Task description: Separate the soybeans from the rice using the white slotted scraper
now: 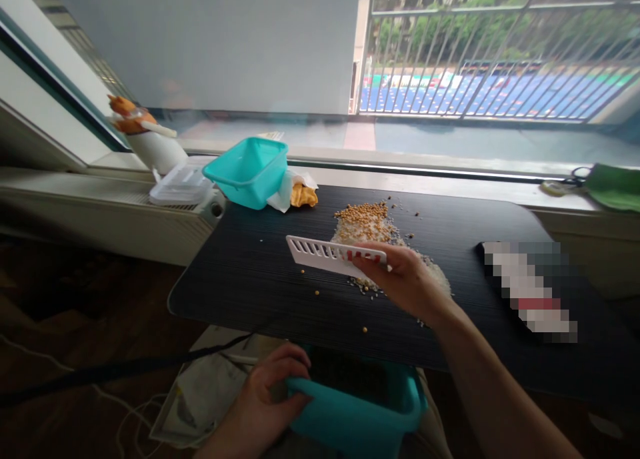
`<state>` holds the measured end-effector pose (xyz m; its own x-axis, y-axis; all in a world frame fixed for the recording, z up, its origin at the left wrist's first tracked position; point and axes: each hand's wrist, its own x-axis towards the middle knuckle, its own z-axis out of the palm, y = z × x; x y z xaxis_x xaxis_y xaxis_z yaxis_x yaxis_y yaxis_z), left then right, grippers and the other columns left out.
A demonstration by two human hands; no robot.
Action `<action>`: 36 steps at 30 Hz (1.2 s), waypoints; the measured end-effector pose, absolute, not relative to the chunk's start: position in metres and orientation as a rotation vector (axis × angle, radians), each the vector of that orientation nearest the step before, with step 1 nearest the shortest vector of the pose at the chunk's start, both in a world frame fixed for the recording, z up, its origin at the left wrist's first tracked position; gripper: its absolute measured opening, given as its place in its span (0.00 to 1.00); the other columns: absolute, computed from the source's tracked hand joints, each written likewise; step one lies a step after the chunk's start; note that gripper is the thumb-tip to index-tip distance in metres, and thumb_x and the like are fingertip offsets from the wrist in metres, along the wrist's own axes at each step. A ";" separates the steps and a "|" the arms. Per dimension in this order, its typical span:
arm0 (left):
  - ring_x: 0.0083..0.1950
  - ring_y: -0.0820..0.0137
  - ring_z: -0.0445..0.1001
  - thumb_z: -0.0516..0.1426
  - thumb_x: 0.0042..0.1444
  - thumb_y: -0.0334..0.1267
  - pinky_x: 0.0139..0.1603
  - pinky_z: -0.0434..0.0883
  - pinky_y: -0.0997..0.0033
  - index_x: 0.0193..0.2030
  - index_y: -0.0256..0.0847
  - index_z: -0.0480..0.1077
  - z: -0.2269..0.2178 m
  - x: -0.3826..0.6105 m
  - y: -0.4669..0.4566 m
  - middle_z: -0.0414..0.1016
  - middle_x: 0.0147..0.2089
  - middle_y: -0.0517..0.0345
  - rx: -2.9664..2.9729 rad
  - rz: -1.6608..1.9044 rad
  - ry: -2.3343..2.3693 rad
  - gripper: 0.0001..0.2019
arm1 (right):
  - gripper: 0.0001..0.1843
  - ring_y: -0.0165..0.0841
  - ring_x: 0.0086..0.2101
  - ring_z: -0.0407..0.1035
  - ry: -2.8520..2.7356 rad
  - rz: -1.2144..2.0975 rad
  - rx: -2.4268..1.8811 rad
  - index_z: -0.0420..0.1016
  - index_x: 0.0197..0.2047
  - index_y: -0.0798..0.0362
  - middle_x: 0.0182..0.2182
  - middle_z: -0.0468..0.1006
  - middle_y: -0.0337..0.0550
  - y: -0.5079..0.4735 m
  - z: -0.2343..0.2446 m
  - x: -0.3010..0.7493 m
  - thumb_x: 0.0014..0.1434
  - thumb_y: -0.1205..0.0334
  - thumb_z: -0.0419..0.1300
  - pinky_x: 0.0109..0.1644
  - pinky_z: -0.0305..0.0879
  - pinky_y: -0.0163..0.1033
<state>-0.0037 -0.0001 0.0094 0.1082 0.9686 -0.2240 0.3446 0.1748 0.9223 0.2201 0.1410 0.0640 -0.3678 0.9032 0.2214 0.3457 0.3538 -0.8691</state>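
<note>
My right hand (400,272) grips one end of a white slotted plastic piece (320,262), tilted above the dark table. Behind and below it lies a pile of white rice (440,279) with yellow beans (365,213), which look like soybeans, mostly toward its far side. At the near table edge my left hand (275,385) is closed on the left rim of a teal plastic box (355,409). That box sits low by the lap, with dark contents I cannot make out. A few stray beans and grains are scattered around the pile.
On the black table (240,272) stand another teal box (250,172), a crumpled yellow and white wrapper (303,193) and a blurred flat object (530,289). A clear lid (183,181) and white container (157,149) rest at left. Scissors (575,177) lie by green material (615,187) on the sill.
</note>
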 end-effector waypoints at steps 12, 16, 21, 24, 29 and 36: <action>0.39 0.63 0.79 0.62 0.44 0.28 0.40 0.76 0.73 0.26 0.41 0.79 0.007 -0.032 0.002 0.78 0.38 0.53 1.389 0.814 1.517 0.05 | 0.14 0.30 0.28 0.71 -2.066 1.108 -1.030 0.82 0.43 0.53 0.31 0.82 0.41 0.139 0.072 0.213 0.64 0.56 0.57 0.29 0.63 0.31; 0.40 0.63 0.79 0.62 0.46 0.29 0.39 0.76 0.74 0.26 0.41 0.79 0.006 -0.045 0.003 0.78 0.38 0.54 1.465 0.760 1.551 0.05 | 0.15 0.30 0.28 0.71 -2.075 1.171 -1.057 0.83 0.43 0.51 0.30 0.82 0.40 0.132 0.071 0.220 0.64 0.54 0.57 0.29 0.64 0.31; 0.41 0.63 0.79 0.62 0.47 0.29 0.41 0.75 0.75 0.27 0.41 0.79 0.007 -0.064 0.004 0.79 0.40 0.54 1.530 0.737 1.579 0.05 | 0.16 0.31 0.28 0.72 -2.097 1.178 -1.044 0.83 0.44 0.51 0.30 0.82 0.39 0.129 0.068 0.226 0.63 0.54 0.57 0.28 0.65 0.30; 0.42 0.64 0.79 0.63 0.47 0.29 0.43 0.75 0.76 0.27 0.42 0.78 0.008 -0.080 0.003 0.80 0.40 0.56 1.532 0.772 1.591 0.04 | 0.15 0.32 0.30 0.74 -2.114 1.201 -1.037 0.83 0.44 0.51 0.33 0.83 0.41 0.128 0.067 0.228 0.63 0.55 0.57 0.31 0.67 0.31; 0.39 0.65 0.79 0.63 0.48 0.30 0.40 0.75 0.77 0.27 0.41 0.78 0.011 -0.097 0.003 0.80 0.38 0.56 1.548 0.805 1.563 0.03 | 0.16 0.34 0.34 0.75 -2.103 1.264 -1.026 0.82 0.44 0.52 0.36 0.84 0.43 0.126 0.066 0.225 0.64 0.53 0.57 0.34 0.69 0.33; 0.40 0.64 0.78 0.61 0.48 0.28 0.41 0.75 0.75 0.27 0.40 0.77 0.010 -0.075 0.003 0.79 0.39 0.54 1.553 0.777 1.501 0.05 | 0.13 0.32 0.31 0.75 -2.102 1.265 -1.007 0.82 0.44 0.51 0.34 0.83 0.42 0.116 0.070 0.229 0.64 0.56 0.58 0.32 0.69 0.31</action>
